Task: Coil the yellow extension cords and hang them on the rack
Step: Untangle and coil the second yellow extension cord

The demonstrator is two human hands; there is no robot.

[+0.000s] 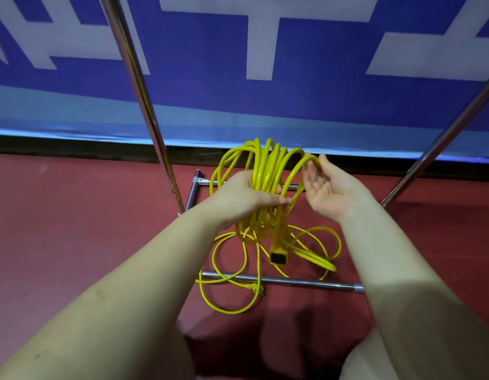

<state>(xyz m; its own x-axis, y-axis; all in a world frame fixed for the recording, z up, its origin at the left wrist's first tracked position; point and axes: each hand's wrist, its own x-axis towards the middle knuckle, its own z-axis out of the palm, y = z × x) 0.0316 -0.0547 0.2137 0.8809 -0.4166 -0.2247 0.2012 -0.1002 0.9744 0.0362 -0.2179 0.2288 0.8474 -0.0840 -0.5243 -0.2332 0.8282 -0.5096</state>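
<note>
Both forearms are bare from the lower edge of the picture up to the wrists, with no sleeve, cuff or glove on either. The left hand (242, 196) and the right hand (329, 192) carry no ring, watch or band on the parts that show (the far side of each is hidden). The left forearm has a few small dark marks along its length, and the fingernails in view look short and unpainted.
</note>
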